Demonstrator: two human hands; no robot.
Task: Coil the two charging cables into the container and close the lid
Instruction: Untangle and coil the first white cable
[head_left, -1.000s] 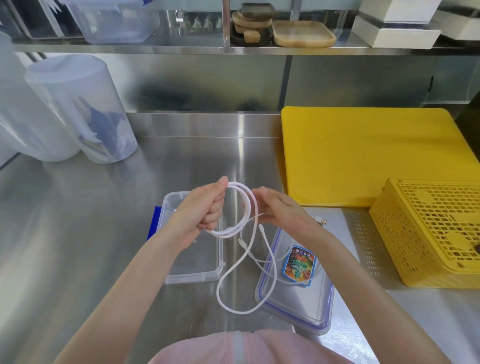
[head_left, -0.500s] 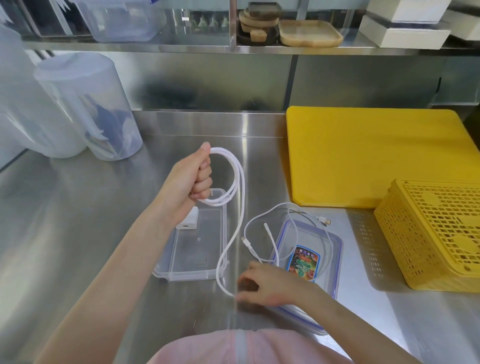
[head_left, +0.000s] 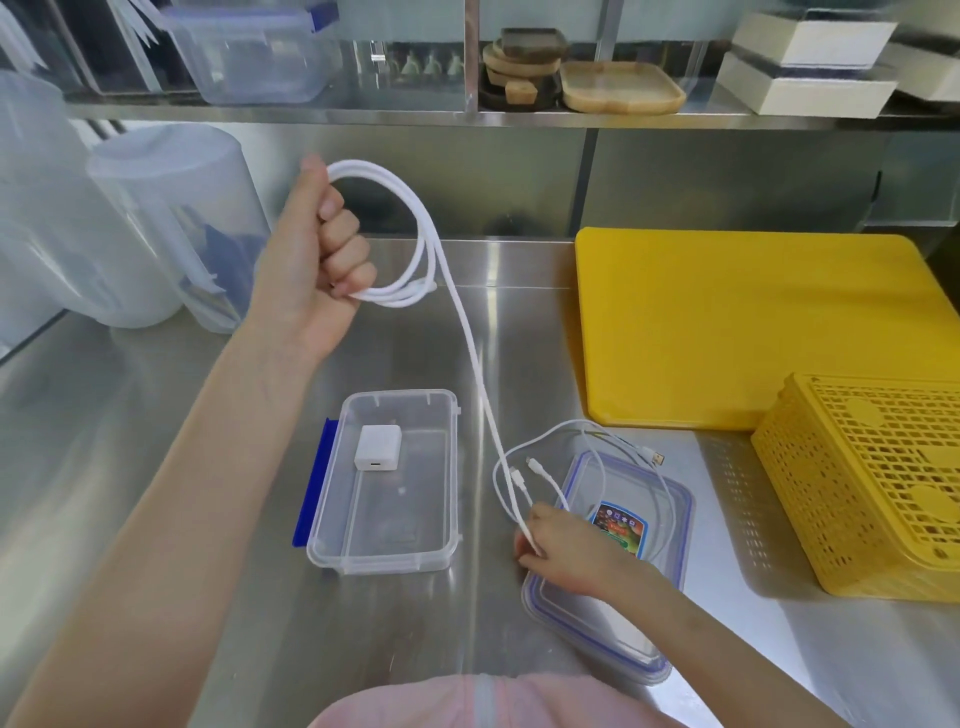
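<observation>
Hidden or unclear: the right hand's (head_left: 566, 553) fingertips are partly covered by the cable they hold; the thin cable's course beneath that hand cannot be traced; the lid's sticker is too small to read.
Left hand (head_left: 311, 260): raised high, fist curled round several loops of the thick white cable (head_left: 415, 234).
Thick cable, axis: the coil hangs to the right of the left fist, its loop roughly upright; one strand runs slanting down and rightward to the right hand, with a plug end showing just above that hand.
Right hand: low over the near-left corner of the lid, thumb and fingers pinching the thick cable's strand.
Thin white cable (head_left: 623, 447): lies loosely looped on the lid beyond the right hand, its USB plug (head_left: 657, 458) pointing right, off the lid's far edge.
Lid (head_left: 670, 525): flat on the steel counter (head_left: 156, 467), long axis running away from the person, under the right hand.
Container (head_left: 384, 561): open, below the left hand, long axis likewise away from the person; a white charger block (head_left: 377, 447) sits in its far-left part.
</observation>
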